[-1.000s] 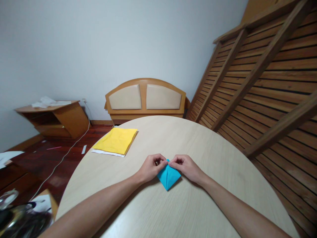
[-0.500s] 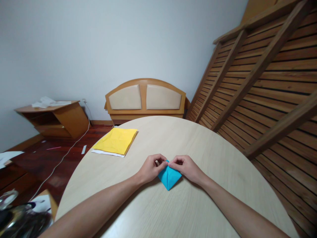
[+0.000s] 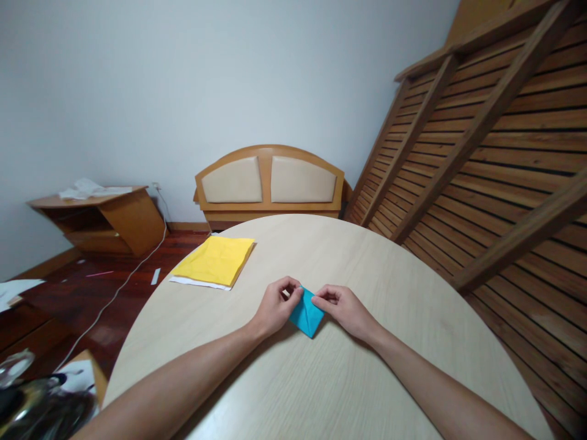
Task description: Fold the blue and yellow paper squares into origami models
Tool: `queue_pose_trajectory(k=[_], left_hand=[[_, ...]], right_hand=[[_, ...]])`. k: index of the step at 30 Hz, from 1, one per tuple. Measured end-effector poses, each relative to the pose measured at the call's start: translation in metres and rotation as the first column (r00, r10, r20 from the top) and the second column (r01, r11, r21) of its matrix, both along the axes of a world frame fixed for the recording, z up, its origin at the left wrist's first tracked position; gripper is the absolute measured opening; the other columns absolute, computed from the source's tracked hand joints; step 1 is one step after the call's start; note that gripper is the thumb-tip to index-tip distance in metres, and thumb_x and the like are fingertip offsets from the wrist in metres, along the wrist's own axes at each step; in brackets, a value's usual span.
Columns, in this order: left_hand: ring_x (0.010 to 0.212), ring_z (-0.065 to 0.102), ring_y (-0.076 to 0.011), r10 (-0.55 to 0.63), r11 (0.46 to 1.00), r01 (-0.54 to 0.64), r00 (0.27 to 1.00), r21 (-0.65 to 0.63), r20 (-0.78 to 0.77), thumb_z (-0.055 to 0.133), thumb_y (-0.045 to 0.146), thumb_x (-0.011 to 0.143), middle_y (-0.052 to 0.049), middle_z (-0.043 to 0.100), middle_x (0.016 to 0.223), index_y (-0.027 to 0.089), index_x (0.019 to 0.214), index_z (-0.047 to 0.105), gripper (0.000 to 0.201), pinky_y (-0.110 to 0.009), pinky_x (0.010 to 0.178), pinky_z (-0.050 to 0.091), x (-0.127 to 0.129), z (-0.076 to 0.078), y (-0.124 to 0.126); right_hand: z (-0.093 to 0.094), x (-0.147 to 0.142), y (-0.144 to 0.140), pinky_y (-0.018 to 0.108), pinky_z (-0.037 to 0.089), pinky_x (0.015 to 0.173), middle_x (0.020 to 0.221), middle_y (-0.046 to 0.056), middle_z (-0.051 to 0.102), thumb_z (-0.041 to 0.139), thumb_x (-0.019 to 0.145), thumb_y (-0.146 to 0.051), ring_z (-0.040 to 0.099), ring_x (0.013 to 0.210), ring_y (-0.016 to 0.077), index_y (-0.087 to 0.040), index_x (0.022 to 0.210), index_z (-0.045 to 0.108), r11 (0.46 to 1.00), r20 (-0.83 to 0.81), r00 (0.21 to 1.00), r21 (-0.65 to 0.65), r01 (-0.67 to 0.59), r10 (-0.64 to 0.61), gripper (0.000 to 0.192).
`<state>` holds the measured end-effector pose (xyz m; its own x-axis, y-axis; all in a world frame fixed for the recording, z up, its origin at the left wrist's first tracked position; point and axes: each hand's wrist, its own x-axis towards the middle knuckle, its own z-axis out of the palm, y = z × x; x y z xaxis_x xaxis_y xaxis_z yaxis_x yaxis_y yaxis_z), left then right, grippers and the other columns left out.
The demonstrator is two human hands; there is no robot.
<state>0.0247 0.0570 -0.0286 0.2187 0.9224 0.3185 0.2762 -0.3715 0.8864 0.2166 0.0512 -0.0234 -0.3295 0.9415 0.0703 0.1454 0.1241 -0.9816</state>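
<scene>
A small folded piece of blue paper (image 3: pixel 306 316) lies on the round light wooden table (image 3: pixel 330 379), its point aimed towards me. My left hand (image 3: pixel 274 307) pinches its upper left edge between thumb and fingers. My right hand (image 3: pixel 343 309) pinches its upper right corner. Both hands rest on the tabletop, close together, with the paper between them.
A stack of yellow paper over a white sheet (image 3: pixel 213 261) lies at the table's far left. Beyond the table stands a padded wooden headboard (image 3: pixel 269 182). A slatted wooden frame (image 3: pixel 486 140) leans at the right. A low wooden cabinet (image 3: pixel 98 220) and a white cable (image 3: pixel 114 293) are at left.
The blue paper has been turned and shifted slightly away from me and to the left. Its left flap now looks folded in, so less blue shows. Both hands moved with it.
</scene>
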Motion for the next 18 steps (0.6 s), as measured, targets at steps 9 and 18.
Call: queue_pose_trajectory(k=[9,18], left_hand=[[0.064,0.053,-0.0132,0.01,1.0,-0.01,1.0,-0.014,-0.011,0.057,0.041,0.087,-0.003,0.063,0.073,0.013,0.084,0.066,0.029,-0.023,0.056,0.041,0.0004,-0.0017,0.0012],[0.066,0.056,-0.0147,0.114,0.993,-0.114,0.987,-0.012,0.116,0.058,0.044,0.088,-0.003,0.064,0.073,0.014,0.084,0.065,0.031,-0.024,0.057,0.041,-0.0003,0.0034,-0.0004]], right_hand=[[-0.0009,0.0053,0.0048,0.032,0.049,0.072,0.082,0.007,0.072,0.076,0.072,-0.05,0.064,0.077,0.0202,-0.013,0.084,0.072,0.996,0.012,0.996,0.031,0.089,-0.089,0.039],[-0.0033,-0.0022,-0.0009,0.034,0.052,0.074,0.086,0.007,0.074,0.081,0.068,-0.052,0.068,0.08,0.0216,-0.015,0.092,0.065,0.99,-0.147,0.989,-0.14,-0.003,-0.018,0.047]])
